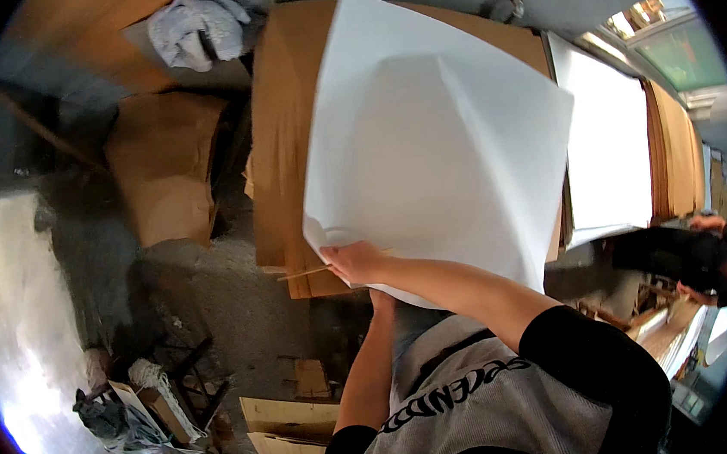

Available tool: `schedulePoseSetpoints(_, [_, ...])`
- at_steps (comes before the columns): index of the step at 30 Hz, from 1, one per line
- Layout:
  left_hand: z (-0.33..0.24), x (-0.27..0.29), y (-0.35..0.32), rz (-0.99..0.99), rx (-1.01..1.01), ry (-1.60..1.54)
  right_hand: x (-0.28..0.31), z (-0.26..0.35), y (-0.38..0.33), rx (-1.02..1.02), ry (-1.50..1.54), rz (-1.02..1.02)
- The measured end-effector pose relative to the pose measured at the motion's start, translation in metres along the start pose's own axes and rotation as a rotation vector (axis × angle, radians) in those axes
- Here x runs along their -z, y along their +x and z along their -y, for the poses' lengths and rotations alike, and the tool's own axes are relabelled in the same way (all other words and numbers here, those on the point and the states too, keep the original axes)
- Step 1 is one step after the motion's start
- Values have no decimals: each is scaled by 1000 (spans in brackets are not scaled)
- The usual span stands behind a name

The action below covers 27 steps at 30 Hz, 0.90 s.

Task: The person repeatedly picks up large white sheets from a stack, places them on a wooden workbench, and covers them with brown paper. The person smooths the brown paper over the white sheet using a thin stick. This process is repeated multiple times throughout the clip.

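A large white sheet [438, 143] is held up in front of the camera and fills the middle of the view, hiding most of the brown board stack [279, 148] behind it. The right hand [356, 262] grips the sheet's lower left corner, fingers curled around the edge, with the thumb side toward the camera. A thin stick [303, 274] pokes out leftward from just beside that hand; whether the hand holds it cannot be told. The left hand [382, 299] sits just under the right wrist, at the sheet's lower edge; its fingers are hidden behind the right hand and the paper, so their grip cannot be told.

To the right, a second white sheet [605, 141] lies on another brown stack [675, 152], its far side bent by the lens. A dark-sleeved arm of another person [677, 251] reaches in at the right rim, partly blurred. A crumpled white cloth [195, 30] rests at the top. Lower left, a cluttered heap [150, 401] on the grey floor [214, 300] is hard to make out.
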<state>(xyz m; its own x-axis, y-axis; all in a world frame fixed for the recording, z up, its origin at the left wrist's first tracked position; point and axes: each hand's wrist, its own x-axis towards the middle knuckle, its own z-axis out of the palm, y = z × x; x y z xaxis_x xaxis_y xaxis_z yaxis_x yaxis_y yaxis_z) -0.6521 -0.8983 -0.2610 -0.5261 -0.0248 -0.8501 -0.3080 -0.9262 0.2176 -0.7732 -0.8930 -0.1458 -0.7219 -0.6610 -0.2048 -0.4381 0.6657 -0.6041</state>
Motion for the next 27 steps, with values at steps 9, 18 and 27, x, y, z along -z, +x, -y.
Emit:
schedulePoseSetpoints(9, [-23, -24, -36, -43, 39, 530, 48, -10, -65, -167, 382, 89])
schedulePoseSetpoints(18, [-31, -28, -44, -62, 86, 815, 3, -154, -317, -1205, 1341, -714])
schedulePoseSetpoints(27, [-37, -13, -28, -18, 143, 818, -1, -189, -356, -1632, 1913, -1465])
